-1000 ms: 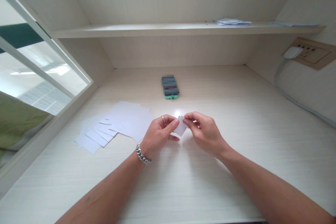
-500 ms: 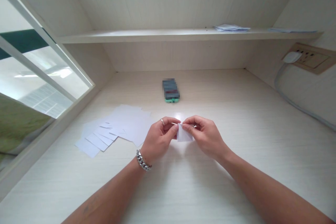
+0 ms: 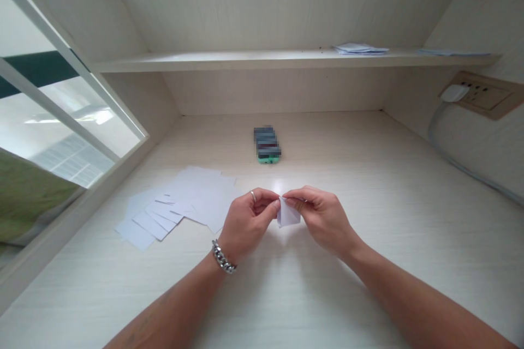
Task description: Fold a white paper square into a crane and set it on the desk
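Between my hands is a small folded piece of white paper (image 3: 289, 215), held up just over the desk. My left hand (image 3: 249, 222) pinches its left edge between thumb and fingers; a ring and a chain bracelet show on this hand and wrist. At the paper's top, the thumb and forefinger of my right hand (image 3: 323, 218) grip it, close to my left fingertips. Part of the paper is hidden behind the fingers. Left of my hands, several loose white paper sheets (image 3: 164, 212) lie overlapping on the desk.
A blurred dark phone-like object with a green end (image 3: 268, 144) lies beyond my hands. A shelf (image 3: 245, 61) crosses the back, with a paper stack (image 3: 360, 49) on it. At the right wall, a plug (image 3: 454, 93) sits in a socket, its cable (image 3: 462, 163) trailing down.
Both hands keep their pinch on the paper. Its left part now looks turned and creased, and my right fingers lie flatter along the top. The whole view has shifted slightly.
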Tool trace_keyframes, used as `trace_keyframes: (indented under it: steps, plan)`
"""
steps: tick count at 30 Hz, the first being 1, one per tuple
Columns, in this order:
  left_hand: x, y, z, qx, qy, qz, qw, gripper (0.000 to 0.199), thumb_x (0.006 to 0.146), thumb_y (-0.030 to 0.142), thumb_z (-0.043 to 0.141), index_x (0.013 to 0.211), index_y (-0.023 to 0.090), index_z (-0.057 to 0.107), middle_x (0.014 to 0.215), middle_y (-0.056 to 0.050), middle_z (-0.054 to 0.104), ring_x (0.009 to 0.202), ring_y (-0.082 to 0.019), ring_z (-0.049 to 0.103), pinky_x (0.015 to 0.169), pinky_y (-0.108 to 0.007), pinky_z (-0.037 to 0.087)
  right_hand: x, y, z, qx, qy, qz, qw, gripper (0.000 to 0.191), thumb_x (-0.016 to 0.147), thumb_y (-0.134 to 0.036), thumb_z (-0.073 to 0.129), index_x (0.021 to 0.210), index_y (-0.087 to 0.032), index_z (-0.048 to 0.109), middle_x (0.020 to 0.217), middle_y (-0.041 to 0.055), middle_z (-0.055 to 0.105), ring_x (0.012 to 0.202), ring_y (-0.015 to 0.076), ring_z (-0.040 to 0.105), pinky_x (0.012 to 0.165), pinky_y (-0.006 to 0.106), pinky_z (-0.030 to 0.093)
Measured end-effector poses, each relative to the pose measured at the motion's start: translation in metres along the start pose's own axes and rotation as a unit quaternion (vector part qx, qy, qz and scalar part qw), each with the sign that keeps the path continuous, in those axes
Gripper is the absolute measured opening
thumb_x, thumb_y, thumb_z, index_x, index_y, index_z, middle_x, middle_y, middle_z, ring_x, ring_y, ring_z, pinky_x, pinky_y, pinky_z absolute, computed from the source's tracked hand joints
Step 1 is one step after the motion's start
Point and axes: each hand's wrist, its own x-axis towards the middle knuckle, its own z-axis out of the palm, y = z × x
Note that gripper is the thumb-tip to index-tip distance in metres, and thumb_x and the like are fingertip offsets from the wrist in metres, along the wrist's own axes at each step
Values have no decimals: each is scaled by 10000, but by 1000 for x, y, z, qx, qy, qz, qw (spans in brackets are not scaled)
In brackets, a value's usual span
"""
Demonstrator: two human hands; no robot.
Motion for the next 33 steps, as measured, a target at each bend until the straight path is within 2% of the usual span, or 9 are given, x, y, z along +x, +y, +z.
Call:
trace_keyframes:
  steps: [5,11,13,16,18,24,28,33]
  plan:
    - [1,-1,1,28,6,6,1000,109,802,234,656,838,130,656,710,-30,692,658,-139,658,624,-242,529,0,3,2,57,8,33,998,132,831,-165,612,836,-210,735,842,24,737,768,178,659,683,275,501]
    - [2,-1,0,25,29,-4,999,108,786,234,661,822,137,631,696,-18,686,642,-144,671,612,-247,544,3,7,4,83,11,31,996,113,844,-184,589,810,-191,696,795,23,692,736,165,636,662,270,501]
    - [2,-1,0,22,41,-11,999,120,780,249,669,819,142,627,702,-16,691,650,-153,681,621,-258,557,3,5,3,56,24,25,998,107,858,-221,586,823,-195,684,837,35,684,764,173,633,671,280,509]
    - [2,-2,-1,32,61,-5,998,130,784,271,668,822,151,633,724,-23,709,674,-168,696,645,-275,572,0,-2,2,-40,69,-8,997,94,832,-297,650,859,-209,674,928,58,652,819,189,608,693,300,509]
    - [1,-4,-1,56,68,7,996,127,791,279,662,822,156,642,732,-29,720,675,-173,700,647,-277,570,-2,-7,2,-99,82,-28,991,135,798,-337,699,842,-214,663,904,58,628,787,185,578,674,300,494]
    - [-1,-7,0,152,73,45,985,111,804,277,642,830,177,682,781,-36,743,709,-179,707,654,-266,549,-3,-6,5,-120,2,-32,992,146,804,-334,694,812,-203,632,788,22,655,685,156,578,622,283,459]
    - [-2,-4,1,193,78,58,976,102,803,273,642,826,190,697,766,-27,747,687,-174,704,656,-261,538,-3,-3,6,-132,-9,-25,991,41,825,-233,640,826,-200,665,789,15,686,691,150,614,637,276,466]
    - [-2,-2,1,211,108,87,968,77,795,251,643,815,199,697,744,-13,744,660,-164,694,653,-246,525,-4,-1,6,-182,-7,-21,983,99,832,-193,590,817,-199,688,786,28,710,696,169,640,648,289,481]
